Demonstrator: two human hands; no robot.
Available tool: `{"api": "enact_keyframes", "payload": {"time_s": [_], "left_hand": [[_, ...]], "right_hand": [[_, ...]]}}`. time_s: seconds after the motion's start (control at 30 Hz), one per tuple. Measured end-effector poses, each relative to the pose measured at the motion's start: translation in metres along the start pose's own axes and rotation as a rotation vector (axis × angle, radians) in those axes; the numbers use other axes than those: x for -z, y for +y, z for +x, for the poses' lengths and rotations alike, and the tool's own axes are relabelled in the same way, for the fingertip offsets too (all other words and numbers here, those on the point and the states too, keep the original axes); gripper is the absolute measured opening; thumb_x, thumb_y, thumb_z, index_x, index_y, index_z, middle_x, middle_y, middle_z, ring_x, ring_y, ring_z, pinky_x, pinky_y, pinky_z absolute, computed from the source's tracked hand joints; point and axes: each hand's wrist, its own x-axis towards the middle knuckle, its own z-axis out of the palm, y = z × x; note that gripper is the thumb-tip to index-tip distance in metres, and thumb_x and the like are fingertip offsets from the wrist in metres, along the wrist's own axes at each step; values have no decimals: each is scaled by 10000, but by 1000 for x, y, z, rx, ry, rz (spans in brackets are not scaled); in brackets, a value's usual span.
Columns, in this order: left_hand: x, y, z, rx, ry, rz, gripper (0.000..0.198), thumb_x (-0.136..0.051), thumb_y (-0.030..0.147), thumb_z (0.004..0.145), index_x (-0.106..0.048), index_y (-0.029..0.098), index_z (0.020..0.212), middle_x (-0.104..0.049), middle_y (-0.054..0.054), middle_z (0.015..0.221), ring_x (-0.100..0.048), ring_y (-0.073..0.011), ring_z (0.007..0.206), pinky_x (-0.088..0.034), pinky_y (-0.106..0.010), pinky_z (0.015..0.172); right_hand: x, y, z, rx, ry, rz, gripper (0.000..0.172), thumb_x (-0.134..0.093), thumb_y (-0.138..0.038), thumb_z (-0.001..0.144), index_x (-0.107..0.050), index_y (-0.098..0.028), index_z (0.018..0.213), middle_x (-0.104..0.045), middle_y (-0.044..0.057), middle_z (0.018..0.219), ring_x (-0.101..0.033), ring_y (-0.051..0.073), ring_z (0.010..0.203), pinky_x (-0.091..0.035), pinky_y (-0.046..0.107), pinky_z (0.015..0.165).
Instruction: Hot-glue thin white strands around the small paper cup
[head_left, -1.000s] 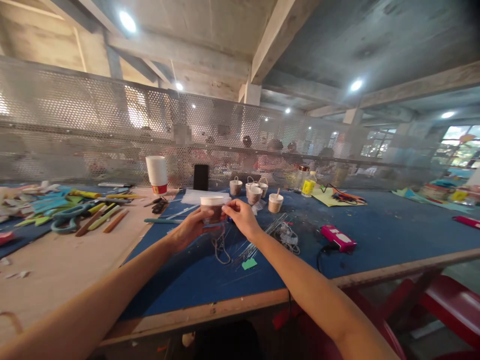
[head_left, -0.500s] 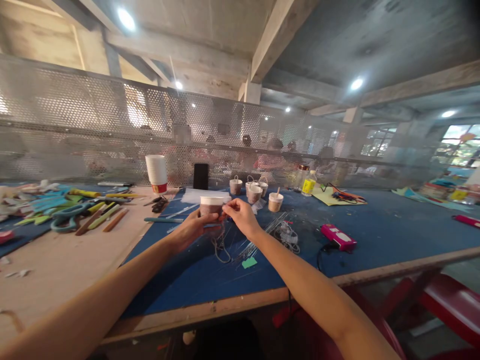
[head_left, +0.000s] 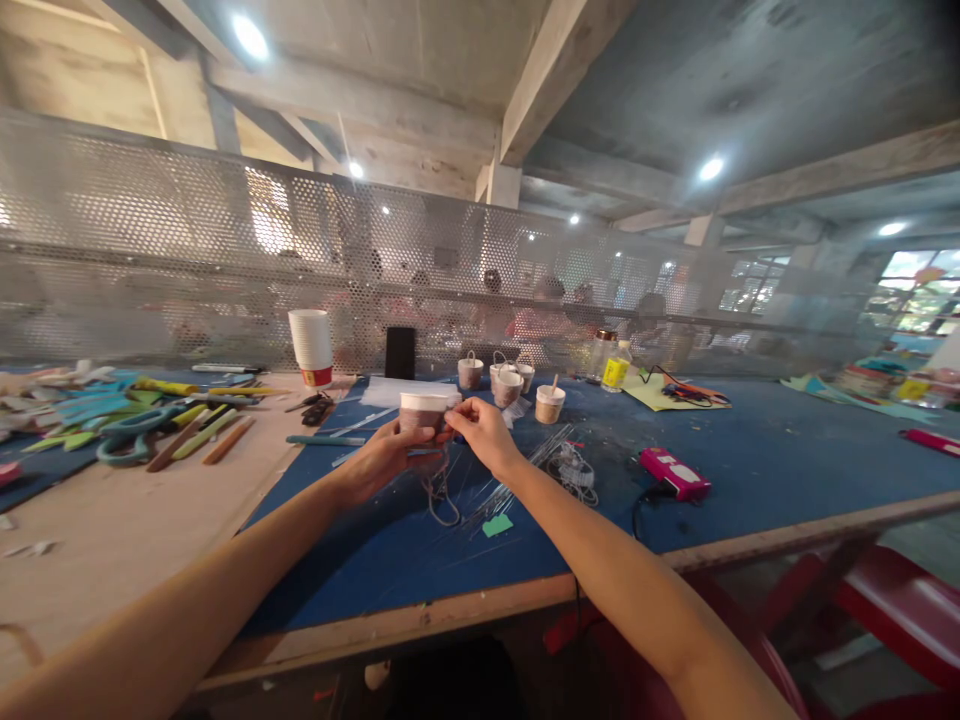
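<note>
My left hand (head_left: 386, 457) is wrapped round a small paper cup (head_left: 422, 402) with a white rim. A grey-brown band, apparently wound cord, covers the cup's side below that rim. Fingertips of my right hand (head_left: 480, 428) are pinched together against the cup's right side; what lies between them is too small to make out. Under the cup, a loop of grey cord (head_left: 450, 520) hangs down or lies on the blue mat (head_left: 352, 570). Behind stand several similar small cups (head_left: 508, 388), some with handle-like loops, and a cup with a stick (head_left: 550, 403).
Thin clear sticks (head_left: 510, 490), tangled cord (head_left: 574, 470) and a green scrap (head_left: 497, 525) lie right of centre. Farther right is a magenta device (head_left: 675, 474) with a cable. Scissors (head_left: 135, 435), a cup stack (head_left: 311, 345) and a dark phone-like slab (head_left: 400, 352) stand leftward.
Both hands keep the same grip on the cup, with hardly any finger movement. The whole view has shifted very slightly.
</note>
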Motion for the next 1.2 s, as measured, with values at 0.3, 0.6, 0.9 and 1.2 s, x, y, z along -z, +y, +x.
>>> {"api": "enact_keyframes", "payload": {"time_s": [0.3, 0.6, 0.9, 1.2], "left_hand": [[-3, 4, -2, 5, -16, 0, 309, -742, 270, 821, -744, 158, 1109, -747, -142, 1155, -675, -291, 1094, -504, -409, 967], [-1, 4, -2, 5, -34, -10, 306, -720, 261, 837, -749, 168, 1127, -738, -143, 1188, -665, -288, 1102, -510, -403, 969], [4, -1, 1, -1, -54, -33, 263, -692, 244, 852, -765, 177, 1096, -755, -118, 1121, -672, -284, 1086, -512, -409, 981], [13, -6, 3, 16, -98, -109, 318, -634, 198, 881, -742, 144, 1175, -746, -138, 1189, -662, -287, 1135, -500, -424, 1015]], "right_hand": [[-2, -4, -1, -38, -18, 110, 162, -674, -343, 787, -567, -225, 765, -679, -24, 708, -712, 187, 649, -549, 297, 672], [-3, -1, 0, -73, -37, 136, 159, -668, -337, 797, -554, -228, 787, -678, -25, 712, -716, 184, 630, -554, 299, 680], [-3, -1, 0, -118, -68, 237, 214, -709, -359, 780, -540, -228, 780, -675, -31, 684, -708, 184, 600, -575, 328, 722], [-4, -7, 0, -200, -64, 284, 311, -775, -430, 727, -550, -219, 763, -676, -20, 685, -724, 202, 697, -571, 323, 720]]}}
